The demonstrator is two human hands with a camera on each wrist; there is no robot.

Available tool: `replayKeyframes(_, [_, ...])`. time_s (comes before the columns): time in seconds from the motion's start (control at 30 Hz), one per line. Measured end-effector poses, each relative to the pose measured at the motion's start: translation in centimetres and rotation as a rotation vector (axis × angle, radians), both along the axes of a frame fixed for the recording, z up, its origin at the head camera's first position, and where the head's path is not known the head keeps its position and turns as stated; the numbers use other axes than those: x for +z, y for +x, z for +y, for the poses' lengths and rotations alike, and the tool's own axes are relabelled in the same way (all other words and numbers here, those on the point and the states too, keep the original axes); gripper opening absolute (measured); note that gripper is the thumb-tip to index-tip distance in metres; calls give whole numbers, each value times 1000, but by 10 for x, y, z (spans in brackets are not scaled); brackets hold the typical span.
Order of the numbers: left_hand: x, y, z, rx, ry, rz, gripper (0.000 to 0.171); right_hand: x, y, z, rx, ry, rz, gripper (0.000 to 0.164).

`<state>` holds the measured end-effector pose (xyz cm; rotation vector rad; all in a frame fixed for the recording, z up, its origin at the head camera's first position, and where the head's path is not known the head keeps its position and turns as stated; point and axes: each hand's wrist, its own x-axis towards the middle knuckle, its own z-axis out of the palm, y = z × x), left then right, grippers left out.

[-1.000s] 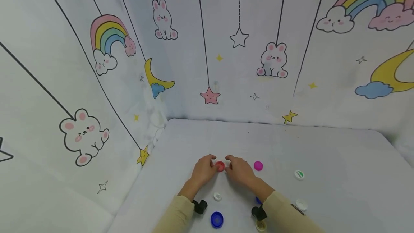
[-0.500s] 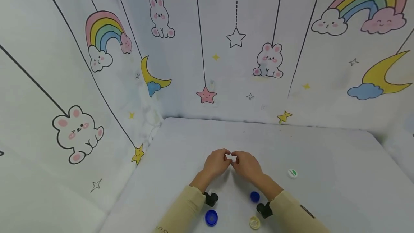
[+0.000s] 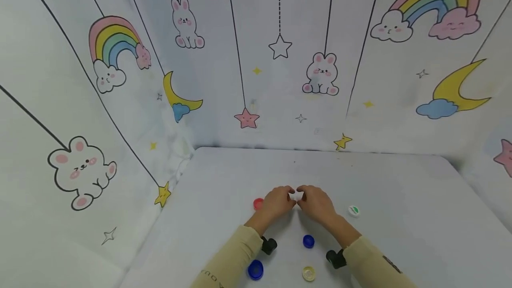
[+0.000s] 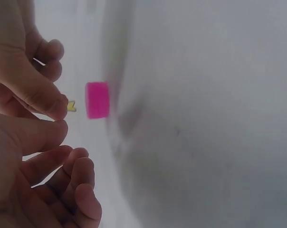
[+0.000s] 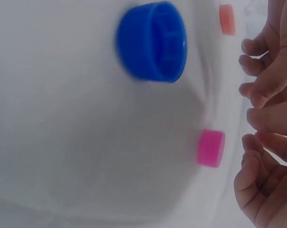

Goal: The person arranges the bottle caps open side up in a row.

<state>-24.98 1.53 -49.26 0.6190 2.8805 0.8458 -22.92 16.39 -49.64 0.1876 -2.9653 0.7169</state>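
In the head view my left hand (image 3: 279, 201) and right hand (image 3: 318, 203) hover close together above the white table, thumb tips almost meeting. The fingers of both are loosely bent, with nothing seen between them. A pink bottle cap (image 4: 97, 100) stands on the table just below the hands in the left wrist view; in the head view they hide it. A red bottle cap (image 3: 258, 203) lies just left of my left hand. Nearer the body sits a small blue bottle cap (image 3: 308, 241), between the forearms, which shows large in the right wrist view.
A larger blue cap (image 3: 255, 270) lies by the left sleeve, and a yellowish cap (image 3: 309, 274) lies at the front. Right of my right hand is a white cap with a green mark (image 3: 354, 210). A wall with painted rabbits and stars (image 3: 246, 119) bounds the table's back.
Both hands have moved rightward together from around the red cap to above the pink one. The red cap, hidden half a second ago, shows again. The head view has shifted slightly.
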Motion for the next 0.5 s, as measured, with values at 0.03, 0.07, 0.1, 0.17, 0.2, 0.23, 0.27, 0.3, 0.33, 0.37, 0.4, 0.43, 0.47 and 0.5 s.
replayKeyframes(0.03, [-2,0,2,-8,-6,-2,29,-1,0,2,-4,0,-5,34])
replayKeyframes(0.07, [-4,0,3,-14,-9,-4,29,-1,0,4,-7,-4,-7,34])
replayKeyframes(0.1, [-6,0,5,-18,-17,-5,29,-2,1,6,-11,-5,-10,34])
replayKeyframes(0.17, [-9,-1,8,-20,-33,-3,29,-4,1,10,-25,-10,-23,34])
replayKeyframes(0.2, [-11,-1,10,-20,-39,1,30,-5,1,11,-35,-10,-32,35])
replayKeyframes(0.23, [-12,-1,12,-19,-42,-2,31,-7,1,13,-41,-7,-40,36])
replayKeyframes(0.27, [-14,-1,14,-17,-48,-2,31,-9,1,15,-49,-1,-51,37])
replayKeyframes(0.3, [-15,-1,15,-14,-55,0,32,-11,1,17,-56,3,-66,39])
replayKeyframes(0.33, [-16,-1,17,-12,-60,3,33,-13,1,19,-62,10,-79,39])
replayKeyframes(0.37, [-17,-1,19,-11,-62,5,33,-15,2,21,-68,14,-91,40])
replayKeyframes(0.4, [-18,-1,20,-9,-65,6,34,-17,2,23,-70,15,-102,41])
replayKeyframes(0.43, [-19,-1,22,-7,-67,10,35,-20,2,24,-72,17,-110,40])
replayKeyframes(0.47, [-21,-1,24,-3,-70,11,36,-22,2,26,-75,14,-115,40])
replayKeyframes(0.5, [-22,0,26,-1,-71,15,37,-24,3,28,-76,10,-117,39])
